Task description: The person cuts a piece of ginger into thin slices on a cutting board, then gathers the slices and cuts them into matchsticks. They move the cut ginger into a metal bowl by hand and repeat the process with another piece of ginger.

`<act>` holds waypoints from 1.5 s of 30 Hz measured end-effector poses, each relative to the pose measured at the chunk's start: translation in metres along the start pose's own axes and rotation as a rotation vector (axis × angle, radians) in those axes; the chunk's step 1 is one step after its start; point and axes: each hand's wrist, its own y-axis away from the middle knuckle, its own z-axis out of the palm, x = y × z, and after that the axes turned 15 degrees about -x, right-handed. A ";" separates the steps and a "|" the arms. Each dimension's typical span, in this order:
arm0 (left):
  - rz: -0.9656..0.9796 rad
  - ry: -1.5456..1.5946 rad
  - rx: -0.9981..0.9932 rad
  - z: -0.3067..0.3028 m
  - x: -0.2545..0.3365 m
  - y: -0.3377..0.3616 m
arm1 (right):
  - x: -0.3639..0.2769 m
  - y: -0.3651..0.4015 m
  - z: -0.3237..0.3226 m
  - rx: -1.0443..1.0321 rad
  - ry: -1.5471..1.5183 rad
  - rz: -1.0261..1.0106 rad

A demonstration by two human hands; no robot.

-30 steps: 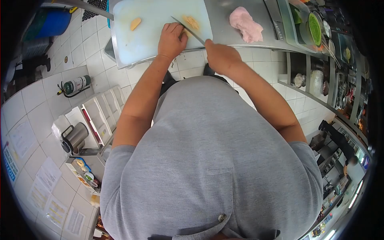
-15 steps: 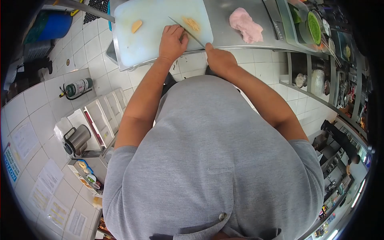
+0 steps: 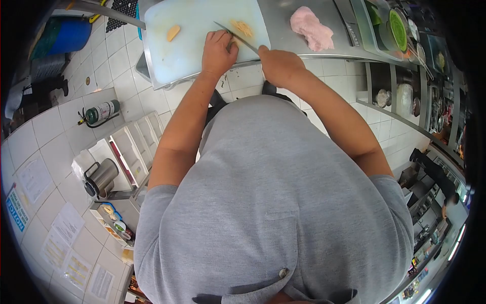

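Right hand clamped on thin metal knife; left hand curled over smooth pale cutting board, its grip can't be told, near yellowish slivers.

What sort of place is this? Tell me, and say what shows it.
Probably a restaurant or other commercial kitchen: a knife and sliced food are at a cutting board on a metal counter, and a fire extinguisher is by the tiled wall.
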 end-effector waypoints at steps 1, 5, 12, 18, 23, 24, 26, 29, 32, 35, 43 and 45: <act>0.002 0.004 0.009 0.001 -0.001 0.000 | -0.001 0.005 -0.004 -0.019 0.020 -0.004; 0.012 0.013 0.033 0.004 -0.002 0.000 | 0.021 -0.024 0.049 0.039 -0.014 0.022; -0.019 0.011 -0.016 -0.005 0.002 -0.002 | 0.005 0.000 0.012 0.002 -0.014 0.021; 0.048 0.005 -0.005 -0.004 0.001 0.002 | 0.008 -0.017 0.025 -0.002 -0.051 0.022; 0.035 0.036 0.010 -0.004 0.000 0.001 | 0.009 -0.004 0.027 0.015 -0.054 -0.001; 0.035 0.039 0.013 -0.004 0.000 0.000 | 0.006 -0.007 0.035 0.040 -0.063 0.018; 0.054 0.020 0.005 -0.003 -0.001 0.001 | 0.013 -0.019 0.038 0.032 -0.058 0.017; 0.061 0.031 0.009 -0.005 -0.001 0.001 | 0.006 -0.016 0.018 -0.001 -0.053 0.012; 0.047 0.029 -0.009 -0.005 -0.004 0.001 | 0.010 -0.006 0.018 0.003 -0.045 -0.018; 0.074 0.013 -0.023 -0.005 -0.001 0.003 | 0.016 -0.023 0.049 0.019 -0.075 0.032; 0.076 0.010 -0.040 -0.011 0.000 0.003 | 0.009 -0.012 0.033 0.012 -0.071 0.022; 0.085 0.015 -0.049 -0.010 -0.001 0.004 | 0.011 -0.024 0.040 0.004 -0.056 0.041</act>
